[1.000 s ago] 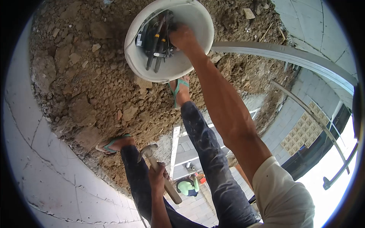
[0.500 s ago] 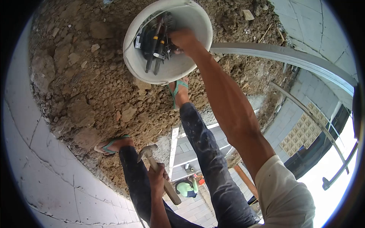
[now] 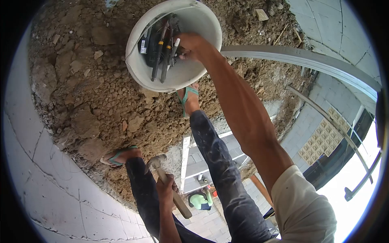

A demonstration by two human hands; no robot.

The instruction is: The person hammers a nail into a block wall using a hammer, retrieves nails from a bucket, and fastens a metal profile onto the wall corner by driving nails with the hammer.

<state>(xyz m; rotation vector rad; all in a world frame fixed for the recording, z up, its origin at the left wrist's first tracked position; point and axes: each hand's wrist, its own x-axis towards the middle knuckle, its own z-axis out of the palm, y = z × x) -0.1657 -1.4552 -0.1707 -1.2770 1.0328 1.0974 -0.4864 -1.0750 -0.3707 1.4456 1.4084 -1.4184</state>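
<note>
My left hand (image 3: 165, 187) is wrapped round the wooden handle of a claw hammer (image 3: 181, 204), its metal head tilted up beside my left leg. My right hand (image 3: 189, 45) reaches inside a white bucket (image 3: 135, 67), fingers curled down among tools and partly hidden. Close by the fingers stands a white-ended stick-like piece (image 3: 176, 45); whether they grip it is unclear. Two dark long-handled tools with yellow bands (image 3: 158, 56) lean in the bucket. Behind them sits a black item with a white label (image 3: 143, 47).
Rough, lumpy soil (image 3: 89, 101) lies under the bucket and my sandalled feet. A pale block wall (image 3: 28, 162) runs along the left. A long metal channel (image 3: 283, 54) extends right from the bucket. Far below, a person in a light green top (image 3: 198, 200) is on the paved floor.
The white-ended piece has shifted up and turned more upright beside my right hand. The bucket appears slightly further left and lower in view. My left hand keeps the hammer.
</note>
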